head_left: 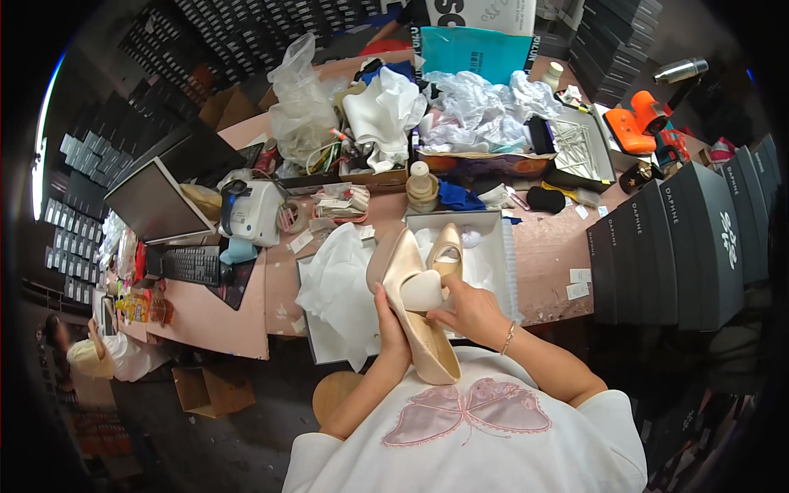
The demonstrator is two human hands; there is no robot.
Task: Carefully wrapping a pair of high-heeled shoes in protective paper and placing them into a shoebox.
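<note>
Left hand (393, 333) grips glossy beige pointed pump (415, 316); right hand (470, 312) pinches white insert pad (423, 290).
Open white shoebox (493, 246) at 12 o'clock, table edge just below.

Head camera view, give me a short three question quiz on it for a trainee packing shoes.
1. True or false: the left hand grips the beige high-heeled shoe that is held up over the person's lap.
2. Where does the second beige shoe lie? A in the open white shoebox; B on the black keyboard; C on the stack of black boxes.
3. Fill the gap: the right hand presses a white ____ against the held shoe.

Key: 1 true; 2 A; 3 pad, a rounded white insert.
</note>
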